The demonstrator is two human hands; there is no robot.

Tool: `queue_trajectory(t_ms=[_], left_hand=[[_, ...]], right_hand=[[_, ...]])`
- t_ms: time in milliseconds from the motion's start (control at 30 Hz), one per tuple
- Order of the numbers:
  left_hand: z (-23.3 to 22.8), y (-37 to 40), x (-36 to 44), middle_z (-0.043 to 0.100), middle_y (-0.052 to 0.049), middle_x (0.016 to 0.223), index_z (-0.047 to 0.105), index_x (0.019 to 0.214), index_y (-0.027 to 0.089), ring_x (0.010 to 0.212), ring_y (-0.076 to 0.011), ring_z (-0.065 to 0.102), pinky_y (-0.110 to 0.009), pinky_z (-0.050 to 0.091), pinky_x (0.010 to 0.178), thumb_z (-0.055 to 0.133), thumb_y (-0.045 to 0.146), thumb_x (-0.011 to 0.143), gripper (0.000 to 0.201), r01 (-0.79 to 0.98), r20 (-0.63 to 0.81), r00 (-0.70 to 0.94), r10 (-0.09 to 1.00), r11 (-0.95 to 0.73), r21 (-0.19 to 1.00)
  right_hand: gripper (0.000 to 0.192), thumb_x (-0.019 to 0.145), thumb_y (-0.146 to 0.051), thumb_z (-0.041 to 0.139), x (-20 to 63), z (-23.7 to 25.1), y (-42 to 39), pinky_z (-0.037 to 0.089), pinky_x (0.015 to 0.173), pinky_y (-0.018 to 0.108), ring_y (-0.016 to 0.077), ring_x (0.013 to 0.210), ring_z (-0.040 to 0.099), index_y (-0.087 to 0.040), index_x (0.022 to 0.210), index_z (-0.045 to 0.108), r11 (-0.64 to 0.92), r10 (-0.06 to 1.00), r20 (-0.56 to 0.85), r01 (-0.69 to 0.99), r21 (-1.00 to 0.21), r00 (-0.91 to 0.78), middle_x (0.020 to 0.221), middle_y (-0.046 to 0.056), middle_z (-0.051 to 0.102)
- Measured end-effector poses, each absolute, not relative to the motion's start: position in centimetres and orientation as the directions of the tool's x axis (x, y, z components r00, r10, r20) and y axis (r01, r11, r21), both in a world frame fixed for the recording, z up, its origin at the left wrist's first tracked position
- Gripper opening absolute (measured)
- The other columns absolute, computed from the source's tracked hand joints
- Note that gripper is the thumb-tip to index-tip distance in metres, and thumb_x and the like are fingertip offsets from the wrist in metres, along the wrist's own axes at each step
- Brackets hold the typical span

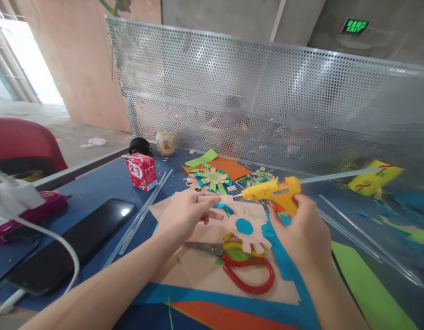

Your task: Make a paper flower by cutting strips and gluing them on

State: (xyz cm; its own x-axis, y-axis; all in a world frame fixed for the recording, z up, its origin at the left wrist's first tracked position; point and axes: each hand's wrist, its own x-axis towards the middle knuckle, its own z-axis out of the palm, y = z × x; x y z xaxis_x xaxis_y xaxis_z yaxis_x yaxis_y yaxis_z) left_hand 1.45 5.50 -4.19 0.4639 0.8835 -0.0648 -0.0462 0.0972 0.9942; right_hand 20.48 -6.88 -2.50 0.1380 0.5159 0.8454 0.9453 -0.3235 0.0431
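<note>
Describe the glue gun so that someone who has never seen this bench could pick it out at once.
Start at the perforated metal screen across the back of the blue table. In front of it, the right hand holds the glue gun over a beige paper flower. It alone is yellow-orange, nozzle pointing left, with a clear glue stick jutting from its back.

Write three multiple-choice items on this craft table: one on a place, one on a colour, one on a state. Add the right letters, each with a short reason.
1. Where do the scissors lie?
A. On the phone
B. On the beige paper below the paper flower
C. Inside the red carton

2. What colour is the glue gun?
A. Yellow and orange
B. Black
C. White

3. What is the right hand doing?
A. Resting flat on the table
B. Holding the glue gun
C. Holding the scissors

Answers:
1 B: they rest on beige paper just below the paper flower.
2 A: yellow body, orange handle.
3 B: its fingers wrap the handle, while the left hand pinches a paper piece at the nozzle.
</note>
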Motion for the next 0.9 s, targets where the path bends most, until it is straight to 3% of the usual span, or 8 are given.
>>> queue_trajectory(t_ms=[233, 467, 900], left_hand=[[-4.22, 5.64, 1.68, 0.067, -0.013, 0.083, 0.064, 0.088, 0.011, 0.056, -0.0167, 0.065, -0.018, 0.028, 0.035, 0.068, 0.039, 0.061, 0.039, -0.064, -0.081, 0.463, 0.883, 0.124, 0.990], [-4.15, 5.65, 1.74, 0.067, -0.013, 0.078, 0.064, 0.091, 0.010, 0.054, -0.0154, 0.064, -0.018, 0.031, 0.036, 0.070, 0.037, 0.060, 0.041, -0.081, -0.097, 0.448, 0.889, 0.148, 0.986], [-4.17, 5.66, 1.58, 0.064, -0.014, 0.091, 0.064, 0.088, 0.011, 0.055, -0.0136, 0.063, -0.016, 0.030, 0.034, 0.069, 0.040, 0.061, 0.040, -0.084, -0.098, 0.472, 0.876, 0.156, 0.984]], right_hand=[[0.034, 0.080, -0.033, 0.050, 20.51, -2.24, -6.93, 0.043, 0.057, 0.030, 0.0242, 0.073, 0.058, -0.012, 0.103, 0.037, -0.278, 0.555, 0.832, 0.939, 0.201, -0.014, 0.081, 0.012, 0.058], [0.029, 0.082, -0.031, 0.047, 20.40, -2.22, -6.83, 0.045, 0.058, 0.031, 0.0244, 0.073, 0.059, -0.012, 0.103, 0.039, -0.231, 0.545, 0.836, 0.948, 0.217, -0.059, 0.084, 0.014, 0.059], [0.022, 0.083, -0.025, 0.046, 20.34, -2.02, -6.70, 0.046, 0.059, 0.030, 0.0239, 0.078, 0.060, -0.012, 0.100, 0.040, -0.210, 0.530, 0.838, 0.937, 0.278, -0.130, 0.086, 0.014, 0.060]])
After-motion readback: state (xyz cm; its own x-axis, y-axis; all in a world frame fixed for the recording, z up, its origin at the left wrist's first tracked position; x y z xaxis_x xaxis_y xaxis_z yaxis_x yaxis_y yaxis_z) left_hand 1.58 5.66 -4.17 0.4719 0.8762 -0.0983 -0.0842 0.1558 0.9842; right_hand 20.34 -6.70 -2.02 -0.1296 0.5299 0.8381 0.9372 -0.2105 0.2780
